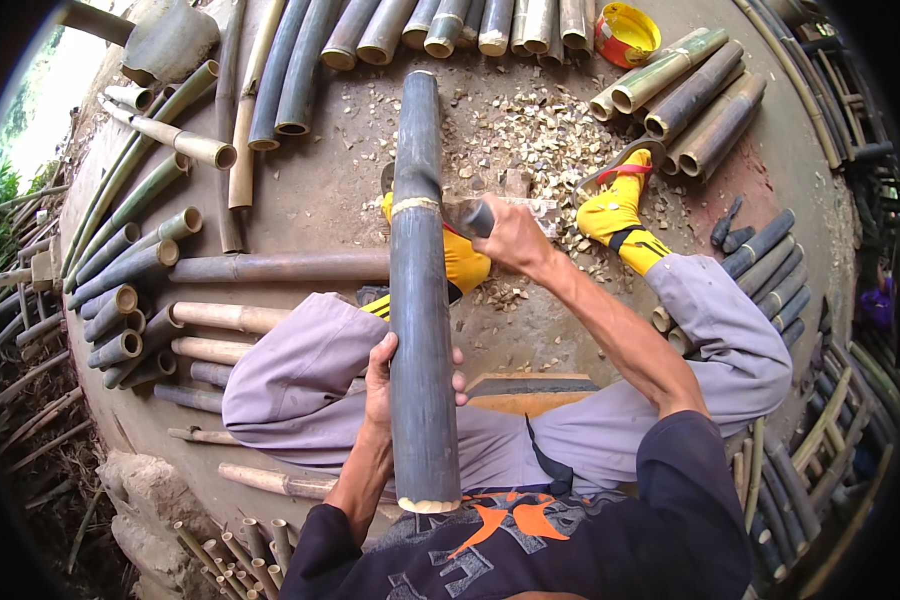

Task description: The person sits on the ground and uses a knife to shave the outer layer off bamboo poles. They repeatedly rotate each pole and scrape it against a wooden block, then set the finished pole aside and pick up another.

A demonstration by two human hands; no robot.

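A thick, dark grey bamboo pole stretches away from my chest, its near end cut to a pale rim. Around its lower half, my left hand is closed, with fingertips showing on the right side. A light ring marks the node farther up. Just right of that node, my right hand grips a knife by its dark handle. Only a little of the grey blade shows beside the pole; its edge is hidden.
Pale bamboo chips litter the ground ahead. Cut bamboo lengths lie at the far right, with more poles at the far side and left. A yellow-and-red container stands beyond. My yellow-socked foot rests right of the chips.
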